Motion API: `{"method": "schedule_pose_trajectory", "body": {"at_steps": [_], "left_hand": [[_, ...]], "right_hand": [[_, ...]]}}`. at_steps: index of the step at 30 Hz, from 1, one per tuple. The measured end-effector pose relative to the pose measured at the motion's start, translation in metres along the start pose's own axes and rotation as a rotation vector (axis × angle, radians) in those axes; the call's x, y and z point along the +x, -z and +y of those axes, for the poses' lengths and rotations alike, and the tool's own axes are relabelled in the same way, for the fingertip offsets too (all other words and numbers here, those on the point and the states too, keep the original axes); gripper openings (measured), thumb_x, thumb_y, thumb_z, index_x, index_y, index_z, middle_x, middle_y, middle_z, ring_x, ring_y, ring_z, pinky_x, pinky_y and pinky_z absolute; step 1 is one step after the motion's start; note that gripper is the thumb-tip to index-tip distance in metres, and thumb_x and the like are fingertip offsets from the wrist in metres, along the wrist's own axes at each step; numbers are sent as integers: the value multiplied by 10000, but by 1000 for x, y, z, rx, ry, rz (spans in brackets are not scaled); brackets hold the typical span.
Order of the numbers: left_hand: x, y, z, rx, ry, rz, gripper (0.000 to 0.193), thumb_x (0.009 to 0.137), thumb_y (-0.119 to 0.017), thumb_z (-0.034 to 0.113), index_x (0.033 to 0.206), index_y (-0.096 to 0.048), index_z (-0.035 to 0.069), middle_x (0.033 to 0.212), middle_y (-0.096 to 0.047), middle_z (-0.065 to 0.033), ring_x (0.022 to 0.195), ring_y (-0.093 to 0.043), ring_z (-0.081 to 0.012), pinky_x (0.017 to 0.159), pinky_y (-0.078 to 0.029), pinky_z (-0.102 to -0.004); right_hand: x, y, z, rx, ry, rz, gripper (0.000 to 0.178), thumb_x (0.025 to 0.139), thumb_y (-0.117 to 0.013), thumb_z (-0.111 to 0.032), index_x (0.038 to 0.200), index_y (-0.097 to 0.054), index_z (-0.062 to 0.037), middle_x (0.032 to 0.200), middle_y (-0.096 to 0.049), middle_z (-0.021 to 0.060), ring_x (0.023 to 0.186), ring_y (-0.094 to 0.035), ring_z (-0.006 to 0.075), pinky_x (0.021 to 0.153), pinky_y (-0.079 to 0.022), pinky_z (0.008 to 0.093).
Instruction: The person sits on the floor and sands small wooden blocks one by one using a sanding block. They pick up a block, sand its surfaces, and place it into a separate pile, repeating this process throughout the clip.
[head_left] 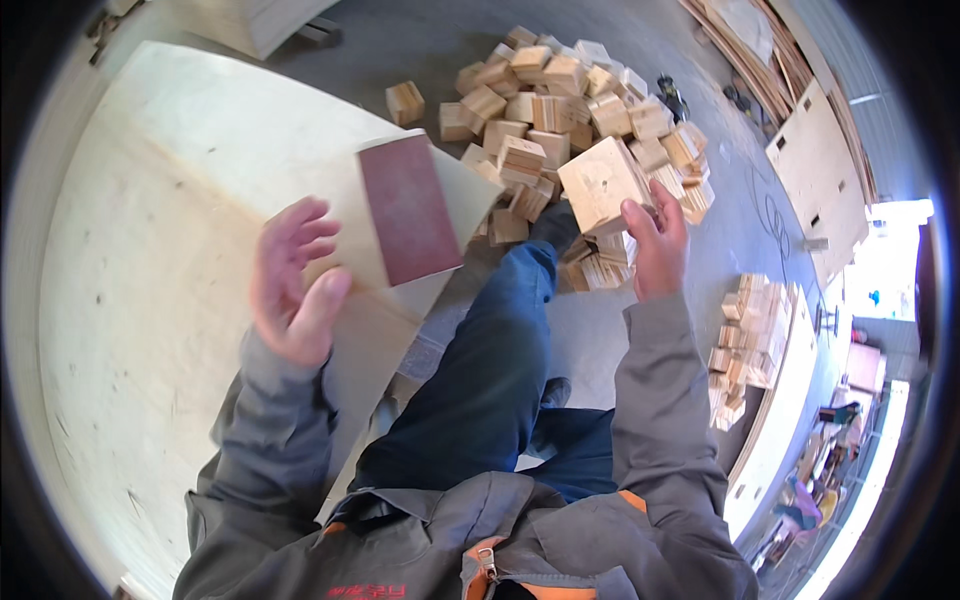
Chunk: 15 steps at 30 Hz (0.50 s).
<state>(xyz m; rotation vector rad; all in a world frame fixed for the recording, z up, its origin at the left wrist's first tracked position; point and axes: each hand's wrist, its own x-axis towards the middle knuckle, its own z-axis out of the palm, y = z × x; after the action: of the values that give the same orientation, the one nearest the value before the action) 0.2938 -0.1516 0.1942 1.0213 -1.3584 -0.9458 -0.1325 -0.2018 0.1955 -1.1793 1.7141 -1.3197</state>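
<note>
My right hand (655,245) is raised over my knee and grips a pale square wooden block (600,183) by its lower right corner. My left hand (292,285) is held open with fingers spread, palm turned toward a flat block with a reddish-brown abrasive face (408,210). That block is just right of my fingertips, above the edge of a large plywood sheet (150,300). Whether my fingers touch it I cannot tell.
A big heap of small wooden blocks (545,100) lies on the concrete floor ahead, with one stray block (404,102) to its left. A second stack of blocks (750,340) stands at the right beside long boards. My blue-trousered leg (490,360) stretches toward the heap.
</note>
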Motion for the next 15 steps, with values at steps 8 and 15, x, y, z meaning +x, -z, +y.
{"method": "schedule_pose_trajectory", "body": {"at_steps": [8, 15], "left_hand": [[-3, 5, -3, -144, -104, 78, 1198, 856, -923, 497, 1746, -269, 31, 1700, -424, -223, 1508, -505, -359, 1228, -424, -519], [0, -2, 2, 180, -318, -104, 1581, 649, -1089, 536, 1775, -118, -2, 1740, -370, -279, 1606, -414, -404, 1292, -353, -564]], "right_hand": [[-109, -87, -112, 123, 324, -187, 832, 870, -918, -255, 1536, -553, 84, 1366, -710, 186, 1208, -731, 229, 1025, -600, 368], [-138, -137, -130, -298, 780, -158, 934, 762, -969, -325, 1514, -568, 59, 1336, -724, 250, 1195, -737, 401, 1033, -578, 477]]}}
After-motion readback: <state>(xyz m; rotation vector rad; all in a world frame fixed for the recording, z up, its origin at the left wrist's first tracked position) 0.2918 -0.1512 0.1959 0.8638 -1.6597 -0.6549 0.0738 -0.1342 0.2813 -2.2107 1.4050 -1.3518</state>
